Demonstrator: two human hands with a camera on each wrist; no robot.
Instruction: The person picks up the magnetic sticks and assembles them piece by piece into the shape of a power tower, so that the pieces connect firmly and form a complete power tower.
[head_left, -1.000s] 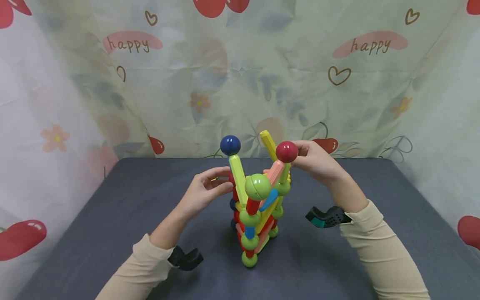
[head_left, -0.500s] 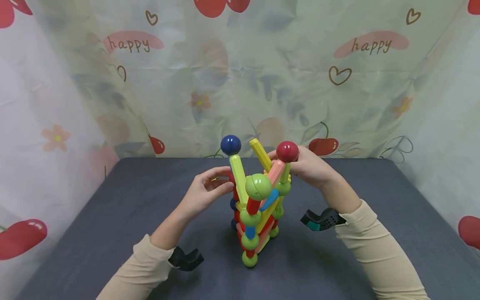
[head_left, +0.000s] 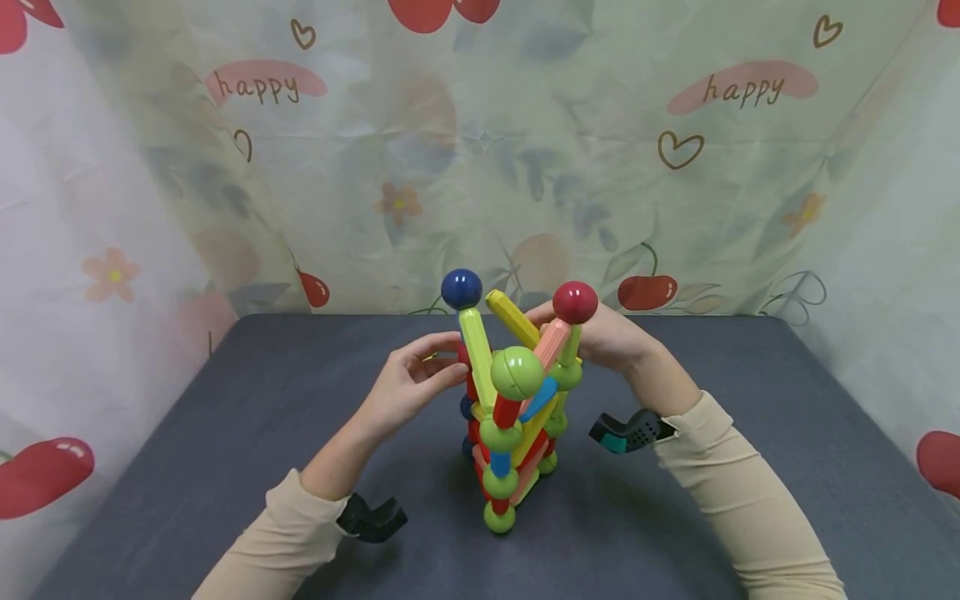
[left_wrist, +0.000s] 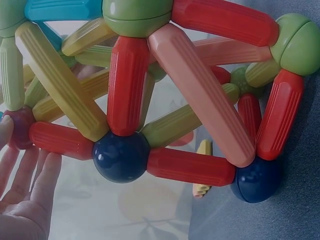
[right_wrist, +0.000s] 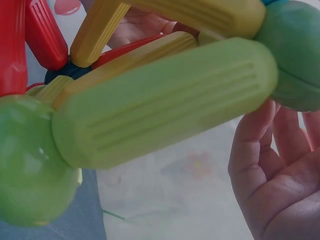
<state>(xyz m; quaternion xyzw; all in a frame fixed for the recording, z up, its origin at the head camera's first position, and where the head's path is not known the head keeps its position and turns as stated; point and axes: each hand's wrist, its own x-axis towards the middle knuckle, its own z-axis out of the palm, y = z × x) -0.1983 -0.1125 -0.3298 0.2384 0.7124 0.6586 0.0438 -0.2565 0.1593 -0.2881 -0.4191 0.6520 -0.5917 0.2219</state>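
A tall structure of coloured magnetic rods and balls stands on the table, topped by a blue ball [head_left: 461, 289], a red ball [head_left: 575, 302] and a green ball [head_left: 517, 373]. My left hand [head_left: 411, 382] holds its left side, thumb and fingertips at a dark red ball [left_wrist: 20, 129]. Behind the upper right part, my right hand [head_left: 618, 337] pinches a yellow magnetic rod [head_left: 512, 317], which slants up to the left. The red ball and rods partly hide those right fingertips. In the right wrist view, right-hand fingers [right_wrist: 247, 145] curl upward beyond a light green rod [right_wrist: 165, 102].
The dark table [head_left: 337, 350] spreads around the structure. A patterned curtain [head_left: 480, 167] hangs behind and at both sides. Each wrist wears a black camera mount. A small yellowish piece [left_wrist: 202, 170] shows beyond the rods in the left wrist view.
My right hand has moved left behind the structure. The yellow rod's upper end has swung left and lower, so it leans more. The left hand stays where it was.
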